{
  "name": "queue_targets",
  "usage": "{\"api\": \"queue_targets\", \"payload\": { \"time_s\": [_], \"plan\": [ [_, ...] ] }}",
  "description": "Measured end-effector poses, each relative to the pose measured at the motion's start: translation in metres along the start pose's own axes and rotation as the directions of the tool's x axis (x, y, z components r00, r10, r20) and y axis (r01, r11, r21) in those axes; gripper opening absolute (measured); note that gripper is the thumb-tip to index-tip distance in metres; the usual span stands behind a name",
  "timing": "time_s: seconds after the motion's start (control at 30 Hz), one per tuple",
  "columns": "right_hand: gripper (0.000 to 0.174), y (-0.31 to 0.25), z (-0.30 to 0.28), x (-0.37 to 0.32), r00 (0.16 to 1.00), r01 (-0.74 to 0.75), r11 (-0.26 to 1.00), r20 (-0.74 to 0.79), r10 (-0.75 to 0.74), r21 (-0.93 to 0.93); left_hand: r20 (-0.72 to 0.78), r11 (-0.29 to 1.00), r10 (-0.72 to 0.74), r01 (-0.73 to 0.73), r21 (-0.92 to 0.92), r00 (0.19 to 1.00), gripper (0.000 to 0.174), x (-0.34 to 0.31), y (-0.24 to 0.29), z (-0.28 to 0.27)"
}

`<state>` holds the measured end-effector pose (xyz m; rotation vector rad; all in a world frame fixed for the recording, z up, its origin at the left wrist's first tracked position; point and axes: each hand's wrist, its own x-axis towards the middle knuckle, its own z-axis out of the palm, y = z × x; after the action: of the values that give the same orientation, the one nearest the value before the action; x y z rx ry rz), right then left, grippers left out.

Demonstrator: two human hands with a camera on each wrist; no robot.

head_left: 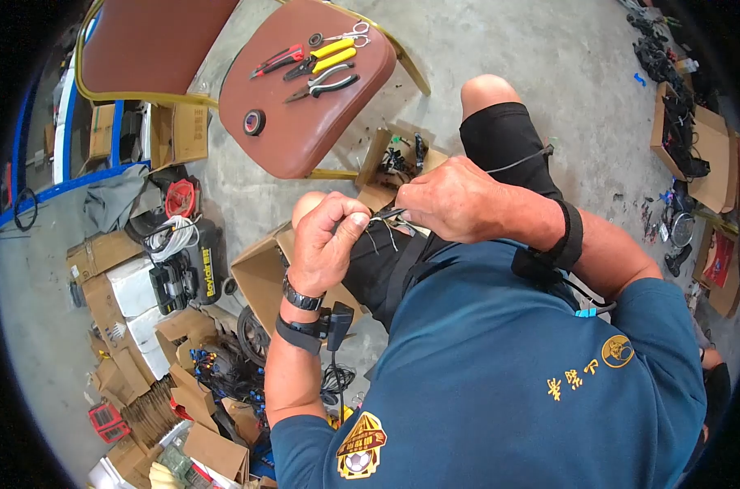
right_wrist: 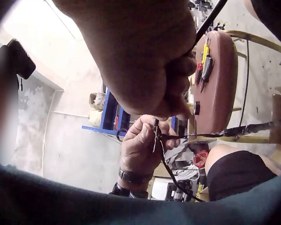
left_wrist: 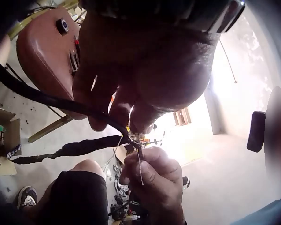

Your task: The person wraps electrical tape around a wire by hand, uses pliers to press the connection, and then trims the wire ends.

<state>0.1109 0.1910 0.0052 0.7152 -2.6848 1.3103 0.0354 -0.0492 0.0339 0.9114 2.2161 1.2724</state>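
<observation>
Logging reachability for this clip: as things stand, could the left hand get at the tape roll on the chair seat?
Probably yes: the tape roll lies uncovered on the seat, though the left hand would likely need to release the wires first.

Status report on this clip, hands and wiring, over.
Left hand and right hand pinching thin wires. Taped black cable attached, wire ends poking loose. Pliers aside on chair, not obstructing.

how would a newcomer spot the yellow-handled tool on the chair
In the head view, find the brown padded chair near the top. On it, the yellow-handled tool lies between the scissors and the grey-and-black pliers. Its two bright yellow handles set it apart from every neighbouring tool.
</observation>
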Motion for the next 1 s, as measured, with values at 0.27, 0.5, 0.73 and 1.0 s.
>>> {"api": "queue_targets", "payload": {
  "time_s": [0.27,0.5,0.73,1.0],
  "plan": [
    [0.017,0.007,0.004,0.0,1.0,-0.008,1.0,0.025,0.009,-0.026,-0.042,0.995,-0.101,0.1,-0.026,0.994,0.01,-0.002,0.009,0.009],
    [0.017,0.012,0.008,0.001,0.999,-0.027,0.997,0.023,0.029,-0.074,-0.072,0.995,-0.101,0.101,-0.008,0.992,0.013,0.0,0.005,0.014],
    [0.012,0.014,0.01,0.002,0.999,0.013,0.992,-0.034,-0.017,-0.122,-0.106,0.99,-0.122,0.129,0.054,0.987,0.014,0.001,0.006,0.017],
    [0.01,0.015,0.016,0.003,1.0,0.022,0.983,-0.007,-0.024,-0.184,-0.141,0.984,-0.149,0.161,0.081,0.979,0.018,0.001,0.004,0.019]
  ]
}}
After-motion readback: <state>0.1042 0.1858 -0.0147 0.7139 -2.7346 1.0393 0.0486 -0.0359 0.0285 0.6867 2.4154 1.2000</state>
